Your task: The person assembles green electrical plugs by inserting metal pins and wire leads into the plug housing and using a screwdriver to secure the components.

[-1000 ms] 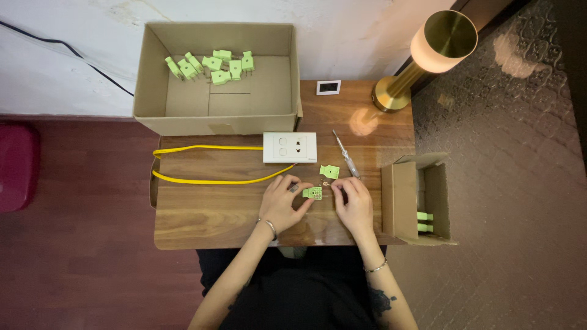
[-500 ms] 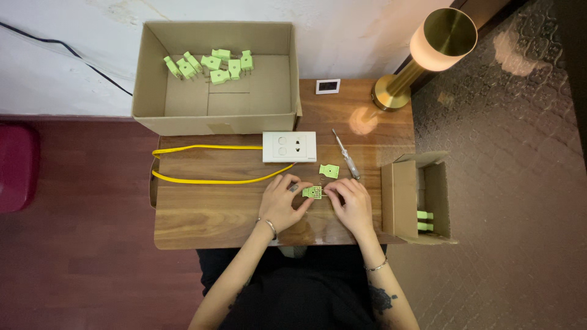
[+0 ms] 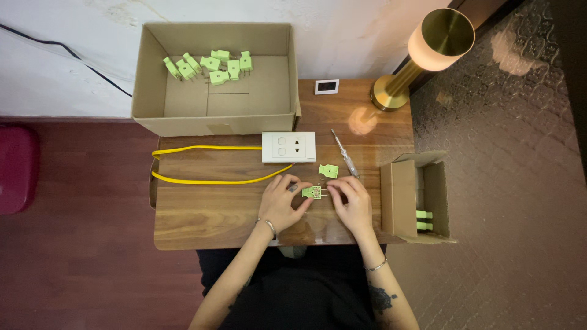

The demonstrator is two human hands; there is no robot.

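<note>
From my feed, both hands meet over the front of the tabletop. The left hand and right hand each pinch one end of a small green plug part, fingers closed on it; how tight either grip is I can't quite tell at this size. A second green piece lies just beyond, beside a screwdriver. The white socket with its yellow cable sits behind. More green plugs rest in the large cardboard box.
</note>
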